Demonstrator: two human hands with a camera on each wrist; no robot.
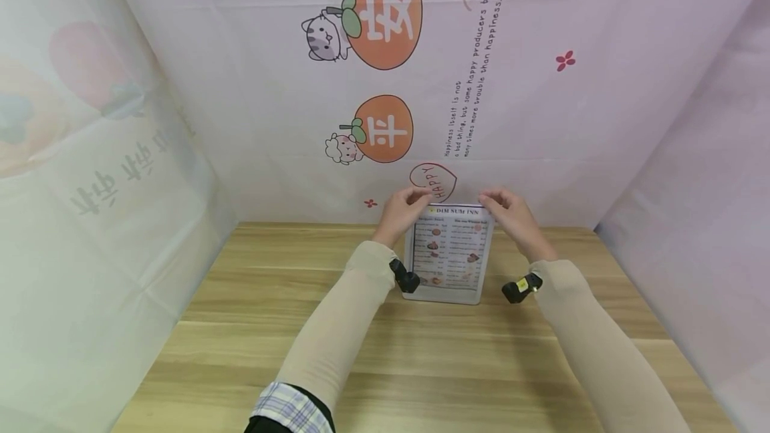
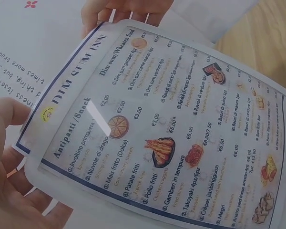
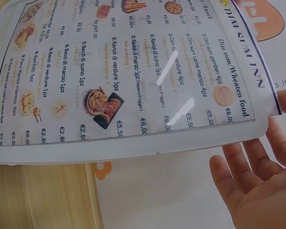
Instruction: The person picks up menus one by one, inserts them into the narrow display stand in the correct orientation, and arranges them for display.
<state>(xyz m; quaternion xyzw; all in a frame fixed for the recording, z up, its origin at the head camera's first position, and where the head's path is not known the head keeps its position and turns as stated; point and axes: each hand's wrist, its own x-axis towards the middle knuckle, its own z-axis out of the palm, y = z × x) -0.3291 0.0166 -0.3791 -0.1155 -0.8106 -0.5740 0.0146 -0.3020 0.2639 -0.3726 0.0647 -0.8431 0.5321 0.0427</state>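
Note:
A printed menu sheet (image 1: 451, 246) headed "DIM SUM INN" sits in a white-rimmed, flat holder (image 1: 442, 297), which stands upright on the table near the back wall. The sheet's header strip sticks out past the holder's top edge. My left hand (image 1: 402, 216) pinches the sheet's top left corner; in the left wrist view the thumb of the left hand (image 2: 14, 157) is in front and the fingers are behind. At the top right corner my right hand (image 1: 512, 218) pinches the sheet. In the right wrist view, the other fingers of the right hand (image 3: 262, 186) spread below that corner.
The wood-grain table (image 1: 415, 366) extends in front of the holder. Behind it rises a pale cloth backdrop (image 1: 271, 119) with orange fruit prints and lettering. More cloth hangs at both sides. A small black camera (image 1: 405, 276) is on the left wrist, another black camera (image 1: 521, 288) on the right.

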